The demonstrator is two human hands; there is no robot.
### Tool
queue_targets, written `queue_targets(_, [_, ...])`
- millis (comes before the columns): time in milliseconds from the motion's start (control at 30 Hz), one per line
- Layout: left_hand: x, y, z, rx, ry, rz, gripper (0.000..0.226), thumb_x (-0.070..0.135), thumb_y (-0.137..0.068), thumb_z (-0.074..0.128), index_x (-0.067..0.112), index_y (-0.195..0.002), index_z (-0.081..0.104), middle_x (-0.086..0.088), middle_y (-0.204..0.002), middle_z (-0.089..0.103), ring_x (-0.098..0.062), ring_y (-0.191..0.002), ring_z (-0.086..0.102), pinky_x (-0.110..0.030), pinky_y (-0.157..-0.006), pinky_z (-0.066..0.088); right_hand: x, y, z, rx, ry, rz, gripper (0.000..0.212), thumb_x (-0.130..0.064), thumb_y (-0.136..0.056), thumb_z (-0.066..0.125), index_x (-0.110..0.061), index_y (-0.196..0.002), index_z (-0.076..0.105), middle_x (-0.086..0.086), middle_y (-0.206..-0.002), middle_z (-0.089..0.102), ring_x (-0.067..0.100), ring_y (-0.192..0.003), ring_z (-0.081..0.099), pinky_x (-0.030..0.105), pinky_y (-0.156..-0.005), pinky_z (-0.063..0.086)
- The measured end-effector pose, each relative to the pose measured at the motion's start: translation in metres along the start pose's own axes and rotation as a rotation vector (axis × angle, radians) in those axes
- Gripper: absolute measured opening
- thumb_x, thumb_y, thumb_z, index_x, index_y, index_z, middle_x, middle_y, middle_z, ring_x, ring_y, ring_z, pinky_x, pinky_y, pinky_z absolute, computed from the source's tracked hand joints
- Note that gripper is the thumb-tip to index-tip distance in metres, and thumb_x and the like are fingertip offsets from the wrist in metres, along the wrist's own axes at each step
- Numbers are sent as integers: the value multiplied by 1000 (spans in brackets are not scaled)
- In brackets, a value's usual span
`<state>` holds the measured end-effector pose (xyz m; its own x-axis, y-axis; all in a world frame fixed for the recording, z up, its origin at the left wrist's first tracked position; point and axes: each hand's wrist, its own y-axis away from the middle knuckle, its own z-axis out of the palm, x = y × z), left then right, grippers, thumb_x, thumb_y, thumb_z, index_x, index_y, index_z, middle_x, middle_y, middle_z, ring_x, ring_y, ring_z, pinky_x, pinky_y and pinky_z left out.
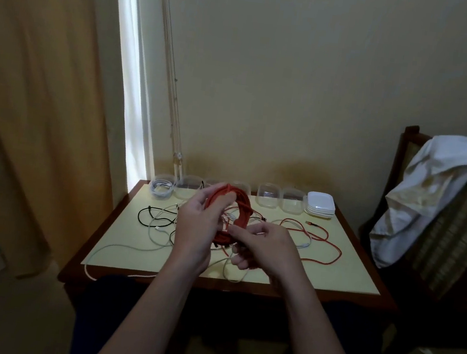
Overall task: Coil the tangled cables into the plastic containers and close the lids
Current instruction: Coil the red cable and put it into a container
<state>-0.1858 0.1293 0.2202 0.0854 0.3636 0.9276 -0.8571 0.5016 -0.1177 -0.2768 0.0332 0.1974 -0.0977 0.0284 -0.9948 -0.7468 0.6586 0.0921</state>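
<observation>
- Coil (245, 207) of orange cable is partly hidden: the left hand (195, 230) covers its left side and the right hand (265, 248) its bottom, so neither end of the cable can be made out.
- Behind it, the middle of the row of clear containers (266, 199) at the table's (347, 265) far edge is screened (only rims show past the coil and fingers).
- The leftmost container (161, 190) holds a pale cable; in this dim light I cannot tell how neatly it is wound.
- Under the hands, white cables (159, 226) cross one another and cannot be sorted strand from strand. One (90, 269) hangs over the near-left edge.
- Any print on the lids (320, 207), stacked at the right end of the row, is too small to read.
- The coil stands upright above the table's middle, lifted clear of the top, between the two hands.
- The left hand grips it, fingers curled over its upper left and thumb towards the camera.
- The right hand, fingers curled, pinches it at the bottom between thumb and forefinger. Whether a white strand is caught there too is unclear.
- A red cable (332, 247) lies loose to the right, a black cable (146, 216) to the left.
- A chair (459, 231) draped with white cloth (428, 193) is cut off at the right.
</observation>
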Motion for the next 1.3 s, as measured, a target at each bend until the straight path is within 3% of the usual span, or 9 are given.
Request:
queue_targets(200, [-21, -21, -5, 56, -33, -12, 24, 23, -88, 75, 12, -110, 72, 9, -64, 63, -2, -47, 45, -16, -47, 41, 15, -12, -2, -49, 209, -170, 15, -13, -100, 61, -2, -96, 71, 4, -62, 67, 21, -55, 64, 35, -58, 53])
queue_targets(300, [-26, -43, -10, 60, 106, -96, 25, 22, -89, 73, 5, -107, 70, 6, -60, 55, -4, -42, 32, -19, -46, 35, 28, -26, -16, 75, 545, -352, 16, -20, -99, 63, -21, -103, 78, -9, -58, 64, 3, -54, 60, 28, -60, 50])
queue_targets(433, [-38, -56, 2, -29, 289, -178, 29, 20, -82, 73, 1, -102, 67, 4, -58, 49, -4, -39, 24, -19, -43, 28, 44, -44, -40, 182, 682, -467, 15, -18, -98, 66, -22, -101, 80, -21, -62, 62, 0, -64, 62, 26, -67, 47])
queue_targets(633, [-51, -90, 3, -68, 691, -353, 26, 29, -89, 64, 17, -66, 58, 10, -42, 23, -6, -33, 21, -19, -45, 24, 38, -73, -31, 113, 16, -217, 15, -9, -98, 64, -18, -98, 77, 5, -90, 78, 25, -86, 77, 38, -74, 64])
queue_targets(767, [-61, -119, -5, 46, 787, -394, 25, 33, -96, 60, 17, -76, 58, 9, -47, 26, -5, -40, 26, -20, -53, 30, 22, -105, 6, 137, -491, 37, 15, -2, -96, 64, -7, -106, 74, 18, -97, 78, 31, -87, 77, 31, -71, 63])
queue_targets(933, [-94, -167, -34, 179, 713, -380, 25, 36, -103, 51, 12, -104, 59, 2, -62, 53, -12, -53, 52, -34, -66, 59, 23, -166, 46, 146, -340, 75, 21, 1, -97, 63, -3, -116, 72, 4, -86, 80, 21, -80, 78, 34, -73, 64])
queue_targets(1000, [-112, -194, -47, 252, 722, -393, 30, 37, -101, 55, 14, -122, 56, -3, -80, 59, -18, -65, 55, -56, -95, 53, 28, -195, 63, 154, -235, 60, 21, -3, -97, 65, -5, -116, 73, -5, -86, 77, 12, -74, 76, 28, -66, 62])
queue_targets(1067, [-125, -222, -59, 313, 673, -399, 34, 35, -103, 53, 15, -131, 52, -8, -101, 58, -25, -76, 58, -67, -101, 43, 37, -233, 78, 176, -162, 69, 18, -6, -97, 67, -10, -112, 76, -5, -91, 76, 13, -75, 76, 27, -64, 61])
queue_targets(1300, [-152, -321, -114, 157, 52, -425, 28, 28, -103, 53, 19, -130, 55, -15, -123, 65, -27, -105, 66, -41, -82, 58, 108, -415, 101, 177, 196, 86, 17, -30, -84, 71, -42, -76, 80, -8, -87, 79, 18, -86, 76, 44, -86, 62])
